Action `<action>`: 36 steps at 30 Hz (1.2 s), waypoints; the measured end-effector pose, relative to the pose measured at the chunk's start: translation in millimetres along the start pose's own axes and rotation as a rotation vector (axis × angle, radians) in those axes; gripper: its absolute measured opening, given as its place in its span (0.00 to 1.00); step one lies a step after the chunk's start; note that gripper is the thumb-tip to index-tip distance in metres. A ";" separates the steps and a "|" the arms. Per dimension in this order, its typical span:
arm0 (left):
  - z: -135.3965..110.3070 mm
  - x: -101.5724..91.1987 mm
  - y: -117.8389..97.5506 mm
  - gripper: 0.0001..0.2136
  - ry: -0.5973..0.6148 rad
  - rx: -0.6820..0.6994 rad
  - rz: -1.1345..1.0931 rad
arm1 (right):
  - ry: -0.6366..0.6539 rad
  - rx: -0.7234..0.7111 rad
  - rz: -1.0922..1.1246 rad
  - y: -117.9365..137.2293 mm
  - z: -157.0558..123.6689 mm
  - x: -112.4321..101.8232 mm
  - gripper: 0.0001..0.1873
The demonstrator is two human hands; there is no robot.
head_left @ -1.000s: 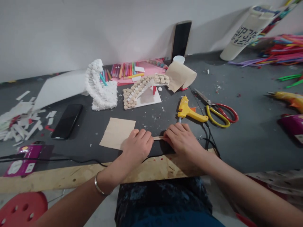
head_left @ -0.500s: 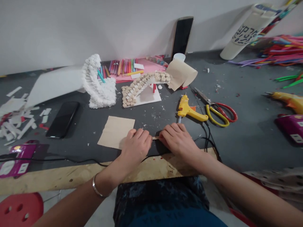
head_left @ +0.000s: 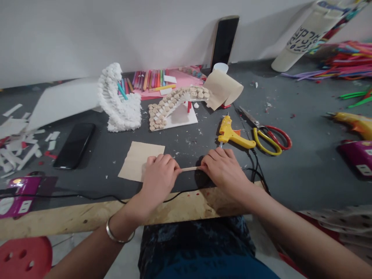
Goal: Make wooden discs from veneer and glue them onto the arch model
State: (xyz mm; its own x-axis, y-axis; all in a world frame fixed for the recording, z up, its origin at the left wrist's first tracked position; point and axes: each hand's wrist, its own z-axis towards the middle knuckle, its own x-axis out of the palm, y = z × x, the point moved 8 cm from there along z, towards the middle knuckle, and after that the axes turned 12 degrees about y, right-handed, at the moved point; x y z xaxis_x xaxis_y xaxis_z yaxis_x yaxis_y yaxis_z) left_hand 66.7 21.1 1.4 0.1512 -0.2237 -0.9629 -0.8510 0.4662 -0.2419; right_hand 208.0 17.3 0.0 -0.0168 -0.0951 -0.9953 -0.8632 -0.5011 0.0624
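My left hand [head_left: 161,172] and my right hand [head_left: 221,166] pinch the two ends of a thin beige paper roll [head_left: 190,169], stretched level between them just above the table. Beneath my left hand lies a square of beige paper [head_left: 138,159] with a jagged edge. Just beyond my right hand a yellow glue gun [head_left: 234,133] rests on its side, its glue stick pointing toward my knuckles. A small staircase model [head_left: 174,108] covered with round beige coils stands behind, on a white base. Left of it is a white fluffy curved model [head_left: 119,104].
Red-and-yellow scissors [head_left: 266,133] lie right of the glue gun, near black cables. A phone [head_left: 74,145] and white scraps [head_left: 17,151] are at left. A beige sheet [head_left: 223,89], a leaning phone [head_left: 225,42], a tall white tube [head_left: 305,38] and pipe cleaners [head_left: 354,60] stand or lie behind.
My left hand has moved a little left, away from my right, so more of the thin paper roll shows between them. Both hands keep their pinch.
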 end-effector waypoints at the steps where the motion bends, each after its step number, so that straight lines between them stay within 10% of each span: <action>1: 1.5 0.1 1.8 0.09 0.021 -0.012 -0.025 | 0.012 0.001 0.005 -0.8 1.2 -0.7 0.10; 13: 13.7 -1.5 0.2 0.04 0.211 0.026 -0.067 | 0.001 -0.019 -0.002 5.4 4.8 -6.2 0.07; 22: 18.1 -13.3 3.9 0.06 0.204 -0.004 -0.259 | -0.037 -0.106 0.061 2.8 18.5 -15.6 0.06; 31: 42.7 -31.9 30.0 0.12 0.141 -0.084 -0.753 | -0.133 -0.195 0.270 -10.9 42.9 -80.1 0.06; 36: 46.4 -31.5 42.2 0.07 0.042 -0.136 -0.736 | -0.109 -0.162 0.442 -24.0 55.0 -69.7 0.05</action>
State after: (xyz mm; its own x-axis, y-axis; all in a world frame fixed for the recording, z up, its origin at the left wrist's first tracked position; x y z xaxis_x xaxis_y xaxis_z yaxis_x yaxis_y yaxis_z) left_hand 49.3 87.5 16.0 0.6881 -0.4708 -0.5522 -0.5927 0.0743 -0.8020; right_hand 202.2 83.2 63.9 -0.4243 -0.2428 -0.8723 -0.6718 -0.5615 0.4831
